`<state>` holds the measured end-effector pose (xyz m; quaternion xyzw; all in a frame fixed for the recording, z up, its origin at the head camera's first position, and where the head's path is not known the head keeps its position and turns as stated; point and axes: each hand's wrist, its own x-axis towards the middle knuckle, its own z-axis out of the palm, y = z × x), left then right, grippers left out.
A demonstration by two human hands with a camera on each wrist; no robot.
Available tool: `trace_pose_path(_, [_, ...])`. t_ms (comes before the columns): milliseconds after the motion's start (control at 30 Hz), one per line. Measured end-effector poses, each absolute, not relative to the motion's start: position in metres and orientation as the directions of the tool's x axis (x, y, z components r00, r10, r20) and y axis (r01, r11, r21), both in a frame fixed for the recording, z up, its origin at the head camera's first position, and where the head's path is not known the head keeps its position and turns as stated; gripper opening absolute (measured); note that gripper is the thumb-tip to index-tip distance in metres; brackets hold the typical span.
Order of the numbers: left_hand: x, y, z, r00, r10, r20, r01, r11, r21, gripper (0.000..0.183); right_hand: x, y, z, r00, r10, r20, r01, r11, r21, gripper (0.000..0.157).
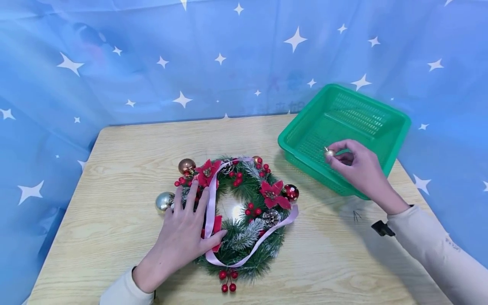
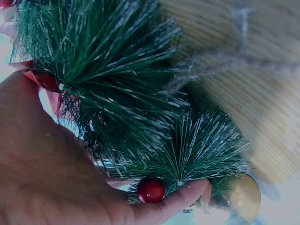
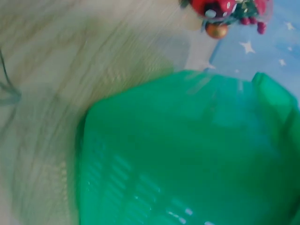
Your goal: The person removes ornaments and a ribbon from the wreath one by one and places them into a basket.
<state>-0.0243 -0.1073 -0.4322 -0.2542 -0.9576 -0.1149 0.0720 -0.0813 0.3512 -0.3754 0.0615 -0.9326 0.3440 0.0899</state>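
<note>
A green Christmas wreath (image 1: 248, 237) lies on the table, dressed with red poinsettias (image 1: 273, 195), pine cones (image 1: 271, 217), baubles and red berries (image 2: 151, 190). A pale pink ribbon (image 1: 263, 241) runs loosely across it. My left hand (image 1: 187, 228) rests on the wreath's left side, fingers spread and nearly straight. Between thumb and fingertips, my right hand (image 1: 356, 165) pinches a small gold bauble (image 1: 330, 153) with a short stem, over the green plastic basket (image 1: 398, 135). The right wrist view catches the basket (image 3: 187, 122) from close by, with the hand itself out of frame.
Shiny baubles stick out at the wreath's left, a silver one (image 1: 164, 202) and a copper one (image 1: 187, 166). Some thin dark wires (image 1: 356, 216) lie on the wooden table (image 1: 126, 169) near the basket. A blue star-patterned cloth (image 1: 244, 63) hangs behind.
</note>
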Motion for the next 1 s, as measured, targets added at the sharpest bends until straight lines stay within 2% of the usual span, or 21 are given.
trace_pose_path(267, [-0.024,-0.106,-0.431,-0.863,0.474,0.175,0.501,0.845,0.186,0.115,-0.104,0.365,-0.380,-0.992,-0.123,0.009,-0.107,0.824,-0.556,0.015])
trace_pose_path(500, [-0.025,-0.107,-0.431,-0.869,0.465,0.167,0.491,0.851,0.185,0.115,-0.116,0.368,-0.384,-0.977,-0.161,-0.143,-0.074,0.873,-0.481,0.023])
trace_pose_path(1000, [-0.024,-0.107,-0.433,-0.865,0.469,0.180,0.499,0.845,0.195,0.115,-0.122,0.372,-0.391,-0.947,-0.236,-0.219,-0.129,0.902,-0.412,0.016])
